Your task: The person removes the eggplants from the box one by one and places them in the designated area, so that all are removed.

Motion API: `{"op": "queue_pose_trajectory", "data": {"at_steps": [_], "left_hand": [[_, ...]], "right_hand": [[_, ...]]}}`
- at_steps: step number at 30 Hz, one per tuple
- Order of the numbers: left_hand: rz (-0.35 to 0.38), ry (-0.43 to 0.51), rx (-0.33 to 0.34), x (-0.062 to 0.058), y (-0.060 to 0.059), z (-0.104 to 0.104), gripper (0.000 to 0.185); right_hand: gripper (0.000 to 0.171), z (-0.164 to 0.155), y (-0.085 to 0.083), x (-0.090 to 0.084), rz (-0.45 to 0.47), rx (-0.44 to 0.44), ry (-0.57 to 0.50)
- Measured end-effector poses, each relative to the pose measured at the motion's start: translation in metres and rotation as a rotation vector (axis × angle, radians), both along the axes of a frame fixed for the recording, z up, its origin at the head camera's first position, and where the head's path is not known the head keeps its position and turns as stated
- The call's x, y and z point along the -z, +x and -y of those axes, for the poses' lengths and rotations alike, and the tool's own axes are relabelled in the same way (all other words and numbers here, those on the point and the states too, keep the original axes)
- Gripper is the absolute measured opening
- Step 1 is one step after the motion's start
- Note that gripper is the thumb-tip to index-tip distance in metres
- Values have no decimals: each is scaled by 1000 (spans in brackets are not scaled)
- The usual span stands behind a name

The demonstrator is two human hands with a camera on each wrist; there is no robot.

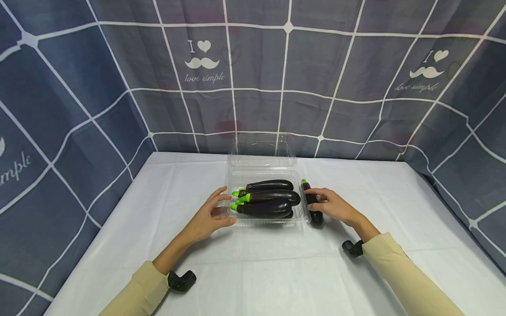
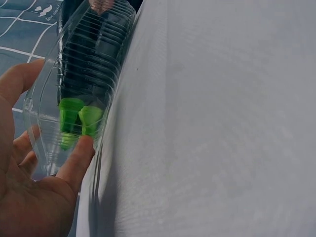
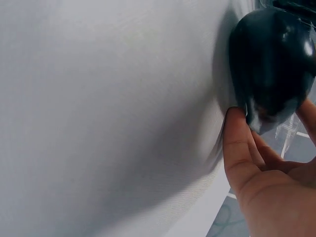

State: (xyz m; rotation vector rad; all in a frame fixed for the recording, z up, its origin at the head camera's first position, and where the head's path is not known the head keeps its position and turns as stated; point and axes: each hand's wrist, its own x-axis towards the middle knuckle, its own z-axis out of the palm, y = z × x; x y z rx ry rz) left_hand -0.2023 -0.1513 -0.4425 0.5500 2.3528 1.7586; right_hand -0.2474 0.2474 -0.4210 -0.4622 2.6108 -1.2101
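A clear plastic clamshell box (image 1: 301, 180) lies on the white table with its lid raised at the back. Several dark purple eggplants (image 1: 272, 196) with green stem ends lie in it, stems toward the left. My left hand (image 1: 211, 217) holds the box's left end, thumb at the front corner and fingers along the side. The left wrist view shows that thumb (image 2: 79, 163) against the clear wall beside the green stems. Just outside the box's right wall, another eggplant (image 1: 316, 217) lies lengthwise. My right hand (image 1: 334, 204) grips it from the right, thumb and fingers on opposite sides.
A white cloth covers the table (image 1: 253, 272). Behind and at both sides hangs a dark grey-blue curtain (image 1: 257, 109) with white grid lines. The transparent lid (image 1: 262, 149) stands up near the back edge. Black wrist devices (image 1: 182, 281) sit at both cuffs.
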Motion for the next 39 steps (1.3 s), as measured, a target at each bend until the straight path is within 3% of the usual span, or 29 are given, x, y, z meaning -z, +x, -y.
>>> {"op": "queue_pose_trajectory", "data": {"at_steps": [10,22,28,39], "left_hand": [[4,2,1,0,0,-1,63],[3,12,-1,0,0,-1,62],[2,10,0,1,1,-1,62],[5,5,-1,1,0,-1,63]], "right_hand": [[53,1,5,-4,1,-5,-51],[46,-2,8,-5,-71,24,-66],[45,-3,11,-8,-47,32,-105],[43,-7,11,-24,-88,45,-25]]}}
